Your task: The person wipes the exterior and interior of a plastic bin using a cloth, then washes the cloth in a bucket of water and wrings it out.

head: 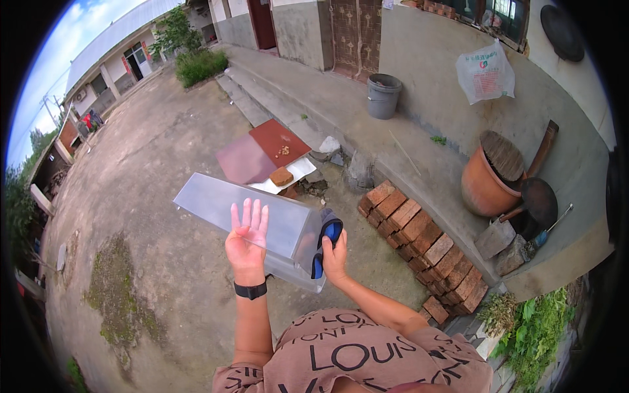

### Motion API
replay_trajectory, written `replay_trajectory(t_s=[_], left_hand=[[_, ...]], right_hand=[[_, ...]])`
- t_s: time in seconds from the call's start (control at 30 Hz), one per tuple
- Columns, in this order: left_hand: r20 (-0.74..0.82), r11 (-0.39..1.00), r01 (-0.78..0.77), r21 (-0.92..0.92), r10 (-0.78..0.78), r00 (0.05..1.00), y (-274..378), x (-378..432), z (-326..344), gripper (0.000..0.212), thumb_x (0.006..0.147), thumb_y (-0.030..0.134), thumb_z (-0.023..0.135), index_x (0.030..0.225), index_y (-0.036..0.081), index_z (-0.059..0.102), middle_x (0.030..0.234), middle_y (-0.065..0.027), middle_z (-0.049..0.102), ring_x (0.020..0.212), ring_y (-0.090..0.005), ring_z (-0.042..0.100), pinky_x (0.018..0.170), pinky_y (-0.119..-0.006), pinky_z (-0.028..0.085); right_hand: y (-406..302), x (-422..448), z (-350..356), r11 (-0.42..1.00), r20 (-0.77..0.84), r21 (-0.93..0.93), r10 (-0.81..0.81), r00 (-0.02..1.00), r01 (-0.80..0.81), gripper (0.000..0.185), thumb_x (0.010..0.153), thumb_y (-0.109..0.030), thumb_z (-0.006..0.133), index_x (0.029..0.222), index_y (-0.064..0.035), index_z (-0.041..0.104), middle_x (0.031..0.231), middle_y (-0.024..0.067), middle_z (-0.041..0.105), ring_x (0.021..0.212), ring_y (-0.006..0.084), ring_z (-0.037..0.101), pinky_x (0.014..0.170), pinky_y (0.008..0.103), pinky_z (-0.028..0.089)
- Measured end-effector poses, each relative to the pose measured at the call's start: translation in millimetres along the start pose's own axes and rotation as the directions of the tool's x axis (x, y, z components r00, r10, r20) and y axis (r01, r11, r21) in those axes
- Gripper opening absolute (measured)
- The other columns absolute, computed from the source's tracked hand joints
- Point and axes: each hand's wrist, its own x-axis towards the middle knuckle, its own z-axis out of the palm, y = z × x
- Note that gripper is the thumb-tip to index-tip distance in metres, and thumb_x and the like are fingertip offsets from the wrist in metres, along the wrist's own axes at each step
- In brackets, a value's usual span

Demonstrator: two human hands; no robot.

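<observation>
A long clear plastic box point(275, 216) is held out at a slant before my chest. My left hand point(248, 236) lies at its near side, palm up with the fingers spread and pressed against or seen through the plastic; which of the two I cannot tell. A black band is around that wrist. At the box's right end, my right hand point(334, 255) grips a dark fabric item with blue lining point(330, 231). Whether this item touches the box is unclear.
Past the box, a brown board point(280, 140) bears small crumbs, with a brown block point(281, 176) beside it. Stacked bricks point(417, 226) stand to the right, along a concrete step. Farther right are a clay pot point(484, 182), a black pan point(539, 201) and a grey bucket point(384, 98).
</observation>
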Motion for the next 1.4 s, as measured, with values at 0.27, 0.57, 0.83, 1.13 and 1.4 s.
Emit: replay_trajectory(t_s=[0.27,0.57,0.83,1.13,1.4], left_hand=[[0.098,0.986,-0.090,-0.142,0.104,0.990,79.4,18.9,-8.7,0.091,0.062,-0.018,0.033,0.147,0.012,0.023,0.154,-0.0147,0.020,0.142,-0.0351,0.017,0.115,-0.056,0.020],[0.167,0.947,-0.179,-0.265,0.228,0.959,126.7,3.0,7.2,0.089,0.063,-0.020,0.032,0.147,0.010,0.025,0.155,-0.0104,0.017,0.143,-0.0303,0.014,0.117,-0.053,0.016],[0.245,0.944,-0.315,0.102,0.283,0.927,158.5,17.6,0.1,0.091,0.062,-0.018,0.035,0.148,0.009,0.023,0.155,-0.0162,0.014,0.144,-0.0321,0.009,0.117,-0.055,0.013],[0.259,0.817,-0.378,0.436,0.288,0.922,222.8,-36.0,-64.2,0.084,0.065,0.000,0.046,0.146,0.003,0.024,0.134,-0.0267,0.046,0.116,-0.0436,0.052,0.084,-0.047,0.054],[0.143,0.805,-0.348,0.480,0.320,0.937,186.1,-21.9,-61.0,0.087,0.061,0.004,0.050,0.145,0.000,0.026,0.131,-0.0307,0.047,0.109,-0.0471,0.056,0.079,-0.048,0.057]], right_hand=[[-108.6,26.4,97.6,0.869,0.161,-0.025,-0.484,0.860,0.493,0.052,0.074,-0.003,0.060,0.126,-0.0021,0.052,0.127,0.0166,0.045,0.112,0.0337,0.042,0.097,0.0393,0.035],[-4.1,27.8,130.8,0.881,0.195,0.060,-0.471,0.860,0.469,0.049,0.076,-0.004,0.058,0.124,-0.0004,0.049,0.129,0.0197,0.042,0.115,0.0355,0.042,0.100,0.0426,0.034],[138.7,61.8,175.3,0.886,0.516,-0.235,0.463,0.720,-0.400,0.023,0.075,-0.015,0.059,0.090,0.0018,0.061,0.074,0.0128,0.061,0.068,0.0245,0.060,0.064,0.0375,0.048],[88.4,142.9,243.8,0.746,0.747,0.072,0.400,0.531,-0.662,0.016,0.084,-0.014,0.059,0.096,-0.0032,0.058,0.078,0.0001,0.057,0.063,0.0082,0.054,0.055,0.0254,0.047],[78.0,65.3,340.7,0.974,0.738,0.067,0.096,0.668,-0.214,0.036,0.078,-0.010,0.057,0.112,0.0018,0.059,0.117,0.0181,0.057,0.102,0.0347,0.055,0.091,0.0374,0.044]])
